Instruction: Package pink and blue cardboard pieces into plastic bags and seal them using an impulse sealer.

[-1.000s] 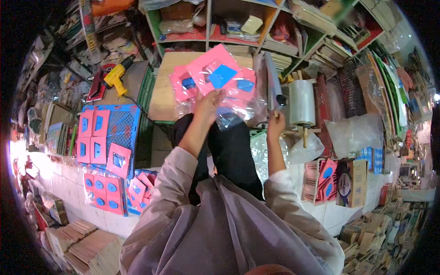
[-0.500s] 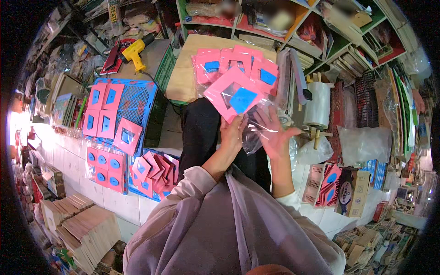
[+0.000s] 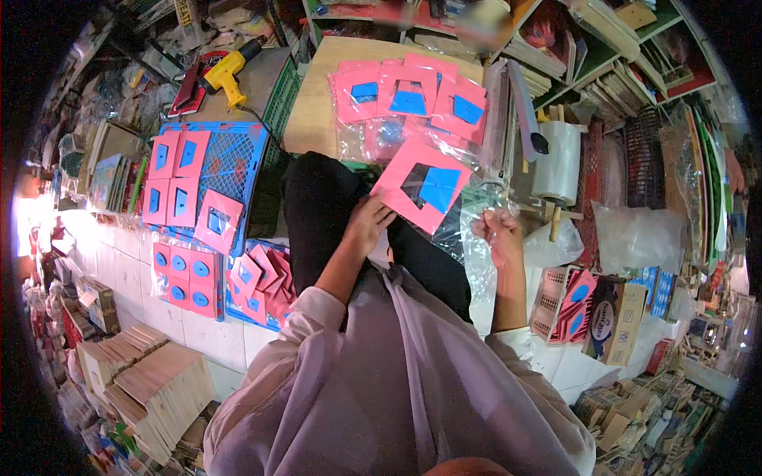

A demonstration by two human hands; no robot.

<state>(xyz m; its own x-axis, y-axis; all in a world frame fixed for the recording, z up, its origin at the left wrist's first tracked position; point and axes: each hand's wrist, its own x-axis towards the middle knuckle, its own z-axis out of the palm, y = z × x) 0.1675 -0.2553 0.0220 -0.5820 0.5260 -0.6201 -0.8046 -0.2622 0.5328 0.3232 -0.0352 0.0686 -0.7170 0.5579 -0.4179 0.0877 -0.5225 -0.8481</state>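
A square pink puzzle board (image 3: 399, 176), with an angular cut-out and a blue shape (image 3: 439, 189) lying partly over it, is tilted above my lap. My left hand (image 3: 369, 225) grips its lower left edge. To the right, my right hand (image 3: 502, 234) is closed, fingers pinched on a clear plastic bag (image 3: 482, 266) that hangs down beside my leg. Whether this bag also encloses the board I cannot tell. Beyond them, several bagged pink boards (image 3: 356, 86) with blue shapes lie overlapping on a wooden table (image 3: 313, 119).
At left, a blue crate (image 3: 252, 170) bears more pink boards; a yellow heat gun (image 3: 226, 77) lies behind it. A long bar-shaped device (image 3: 521, 119) and a plastic roll (image 3: 553, 163) stand right of the table. A basket of pink boards (image 3: 548, 305) sits lower right, beside a cardboard box (image 3: 623, 325).
The board has moved right and slightly nearer, and my left hand has shifted left to its edge. My right hand, spread before, has closed on the plastic and moved slightly right.
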